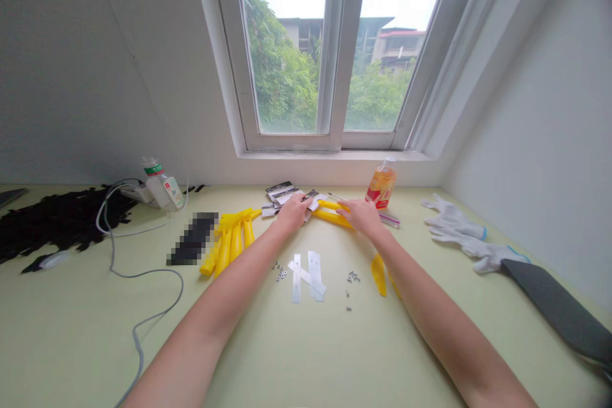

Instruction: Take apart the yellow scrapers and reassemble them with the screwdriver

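My left hand (pixel 292 213) is over a pile of black-and-white printed packets (pixel 282 192) at the back of the table, its fingers closed at the edge of one. My right hand (pixel 364 217) has its fingers closed on long yellow plastic pieces (pixel 332 217) lying beside that pile. Several yellow handle-shaped pieces (pixel 235 242) lie in a row left of my left forearm. Between my arms are flat whitish strips with holes (pixel 297 277), small nuts (pixel 281 274) and screws (pixel 352 276). A yellow blade-shaped piece (pixel 378 275) lies partly under my right forearm.
An orange drink bottle (pixel 381 185) stands near the window. White gloves (pixel 459 229) and a dark grey flat piece (pixel 557 306) are at right. At left are black strips (pixel 62 217), a whitish bottle (pixel 165 186) and a grey cable (pixel 157 275).
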A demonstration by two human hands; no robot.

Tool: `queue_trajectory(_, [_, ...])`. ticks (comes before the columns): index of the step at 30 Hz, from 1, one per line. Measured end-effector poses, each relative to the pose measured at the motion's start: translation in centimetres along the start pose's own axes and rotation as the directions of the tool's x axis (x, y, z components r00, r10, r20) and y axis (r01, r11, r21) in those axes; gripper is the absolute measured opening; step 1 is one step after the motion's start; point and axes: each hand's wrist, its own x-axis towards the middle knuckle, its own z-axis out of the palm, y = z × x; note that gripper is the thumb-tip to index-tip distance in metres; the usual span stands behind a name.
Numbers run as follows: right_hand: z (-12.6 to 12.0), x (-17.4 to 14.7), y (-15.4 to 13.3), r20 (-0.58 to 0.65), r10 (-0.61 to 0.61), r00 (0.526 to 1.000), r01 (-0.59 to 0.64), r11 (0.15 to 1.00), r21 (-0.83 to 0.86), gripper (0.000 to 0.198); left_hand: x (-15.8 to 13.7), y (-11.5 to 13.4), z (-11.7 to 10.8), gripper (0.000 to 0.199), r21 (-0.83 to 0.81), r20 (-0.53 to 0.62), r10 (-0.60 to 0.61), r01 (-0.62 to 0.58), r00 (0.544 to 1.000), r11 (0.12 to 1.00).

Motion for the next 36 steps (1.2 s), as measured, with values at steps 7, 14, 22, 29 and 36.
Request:
queue_trajectory(7, [0.6, 0.0, 0.0, 0.063, -0.014, 0.998, 0.012, 0.999, 0.037, 0.039, -0.2, 0.8, -0.4, 0.029, 0.068, 0.07, -0.028, 0.024, 0.997, 0.997])
queue_trajectory(14, [0.3, 0.5, 1.2, 0.187, -0.045, 0.981, 0.019, 0.99, 0.139, 0.045, -0.2, 1.7, -1.4, 0.032, 0.125, 0.1, -0.041, 0.028, 0.994, 0.992])
queue_trajectory(22, [0.0, 0.9, 3.5, 0.272, -0.052, 0.961, -0.002, 0.981, 0.195, 0.037, 0.1, 3.3, -1.0, 0.033, 0.117, 0.123, -0.029, 0.014, 0.992, 0.993])
queue_trajectory(29, [-0.6, 0.5, 5.3, 0.296, -0.01, 0.955, -0.049, 0.981, 0.189, 0.042, 0.4, 4.8, -0.5, 0.031, 0.053, 0.14, -0.027, 0.019, 0.99, 0.998])
queue_trajectory(36, [-0.3, 0.7, 5.5, 0.292, -0.009, 0.956, -0.049, 0.98, 0.191, 0.033, 0.9, 4.6, -0.5, 0.034, -0.01, 0.187, -0.081, 0.085, 0.979, 0.996])
